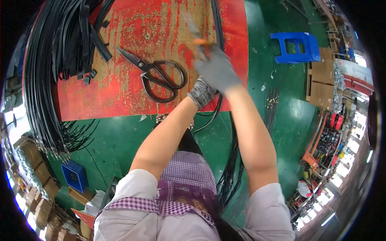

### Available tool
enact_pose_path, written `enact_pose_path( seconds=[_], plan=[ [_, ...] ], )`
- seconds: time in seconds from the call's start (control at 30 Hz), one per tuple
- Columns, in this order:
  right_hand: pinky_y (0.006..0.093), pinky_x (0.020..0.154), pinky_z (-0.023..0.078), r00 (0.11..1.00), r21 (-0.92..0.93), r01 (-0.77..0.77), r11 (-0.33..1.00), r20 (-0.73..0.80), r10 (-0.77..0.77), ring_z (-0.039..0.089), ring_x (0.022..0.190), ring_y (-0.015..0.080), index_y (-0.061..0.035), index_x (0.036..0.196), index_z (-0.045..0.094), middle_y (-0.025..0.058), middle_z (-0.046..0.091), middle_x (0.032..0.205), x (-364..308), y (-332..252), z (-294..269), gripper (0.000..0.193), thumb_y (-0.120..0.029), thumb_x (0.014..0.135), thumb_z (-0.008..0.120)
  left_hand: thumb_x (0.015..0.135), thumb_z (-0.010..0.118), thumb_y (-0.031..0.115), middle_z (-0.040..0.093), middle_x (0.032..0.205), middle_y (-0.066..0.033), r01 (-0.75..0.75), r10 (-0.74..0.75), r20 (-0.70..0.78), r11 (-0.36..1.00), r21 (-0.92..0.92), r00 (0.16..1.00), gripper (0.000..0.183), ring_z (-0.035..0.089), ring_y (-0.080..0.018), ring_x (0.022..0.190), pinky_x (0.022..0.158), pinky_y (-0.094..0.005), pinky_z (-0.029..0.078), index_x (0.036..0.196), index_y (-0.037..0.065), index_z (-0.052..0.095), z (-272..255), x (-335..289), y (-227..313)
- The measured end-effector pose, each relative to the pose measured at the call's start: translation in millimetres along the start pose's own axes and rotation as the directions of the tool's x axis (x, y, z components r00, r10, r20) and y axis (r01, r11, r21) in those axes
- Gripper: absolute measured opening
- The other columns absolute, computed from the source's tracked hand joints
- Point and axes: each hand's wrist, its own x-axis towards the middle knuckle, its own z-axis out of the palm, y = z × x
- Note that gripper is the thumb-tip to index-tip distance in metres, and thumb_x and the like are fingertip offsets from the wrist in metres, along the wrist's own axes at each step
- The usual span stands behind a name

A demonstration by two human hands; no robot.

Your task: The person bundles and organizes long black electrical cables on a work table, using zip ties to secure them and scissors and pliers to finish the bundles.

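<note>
My right hand (pixel 219 70), in a grey glove and smeared by motion, is closed round an orange-handled knife (pixel 202 41) whose blurred blade points away from me. Under it and slightly to the left lies my left hand (pixel 202 93), in a speckled grey knit glove; its fingers are hidden behind the right hand. A black strip (pixel 217 24) runs along the table's right side toward both hands, and black cable hangs below them over the near edge. Large black-handled scissors (pixel 155 76) rest on the red table to the left of my hands, their blades apart.
The worn red table top (pixel 120 96) carries a thick bundle of black cables (pixel 38 80) on its left, drooping over the edge. Short black offcuts (pixel 87 79) lie beside it. On the green floor to the right stand a blue stool (pixel 297 47) and cardboard boxes (pixel 321 78).
</note>
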Motion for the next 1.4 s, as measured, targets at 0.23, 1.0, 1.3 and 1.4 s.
enact_pose_path(
  seconds=[0.23, 1.0, 1.3, 1.4],
  plan=[
    [0.0404, 0.077, 0.044, 0.700, 0.687, -0.689, 0.231, 0.714, -0.035, 0.052, 0.090, 0.0250, -0.0059, 0.114, 0.038, 0.0130, 0.049, 0.105, -142, 116, -13, 0.054, -0.010, 0.064, 0.059, 0.076, 0.048, -0.002, 0.052, 0.092, -0.0031, -0.121, 0.229, -0.074, 0.729, 0.673, 0.971, 0.041, 0.051, -0.0102, 0.080, 0.073, -0.0254, 0.046, 0.115, 0.007, 0.039, 66, -30, 18],
    [0.0343, 0.066, 0.047, 0.801, 0.811, -0.575, 0.110, 0.585, -0.128, 0.055, 0.077, 0.0212, -0.0006, 0.111, 0.039, 0.0117, 0.052, 0.095, -87, 125, 10, 0.059, -0.027, 0.064, 0.062, 0.074, 0.047, -0.005, 0.051, 0.095, -0.0038, -0.232, 0.314, 0.052, 0.571, 0.788, 0.948, 0.050, 0.049, -0.0128, 0.087, 0.078, -0.0274, 0.041, 0.121, 0.007, 0.033, 58, -26, 10],
    [0.0261, 0.046, 0.040, 0.830, 0.699, -0.556, 0.449, 0.495, 0.256, 0.050, 0.052, 0.0149, -0.0008, 0.081, 0.052, 0.0069, 0.052, 0.062, -92, 120, 18, 0.018, -0.010, 0.067, 0.052, 0.071, 0.045, -0.006, 0.054, 0.082, -0.0088, 0.037, 0.592, -0.070, 0.068, 0.997, 0.803, 0.043, 0.052, -0.0126, 0.073, 0.067, -0.0239, 0.044, 0.112, 0.001, 0.037, 57, -26, -3],
    [0.0281, 0.052, 0.041, 0.853, 0.598, -0.519, 0.610, 0.406, 0.328, 0.051, 0.056, 0.0168, 0.0012, 0.079, 0.054, 0.0080, 0.053, 0.062, -109, 101, 17, 0.019, -0.013, 0.066, 0.053, 0.070, 0.051, 0.000, 0.054, 0.082, -0.0093, 0.157, 0.551, -0.165, 0.063, 0.986, 0.818, 0.043, 0.052, -0.0157, 0.075, 0.070, -0.0263, 0.043, 0.111, 0.001, 0.037, 60, -59, -9]
  ],
)
